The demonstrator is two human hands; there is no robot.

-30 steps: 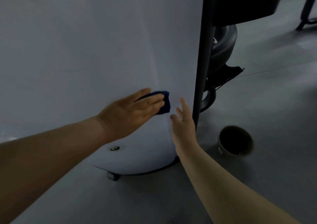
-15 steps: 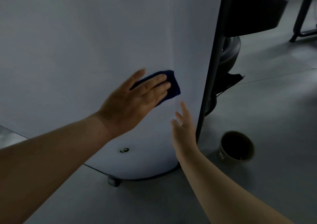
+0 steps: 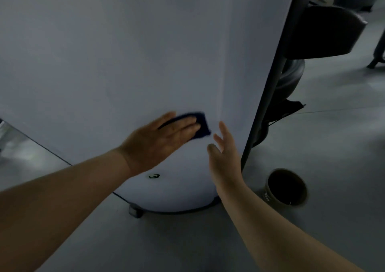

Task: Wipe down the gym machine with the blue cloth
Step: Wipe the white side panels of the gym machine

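Left hand, fingers flat, presses blue cloth against white gym machine panel. Right hand released, fingers straight. Brown cup on floor; contents dark, indiscernible.

Cloth on panel – cup right, on floor

Dim, bluish and grainy; motion blur smears the left hand, wide-angle edges bend.

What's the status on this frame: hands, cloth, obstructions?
Left hand flat, pressing blue cloth on machine's white panel. Right hand open beside it, holding nothing. Cup on floor, clear of wiping.
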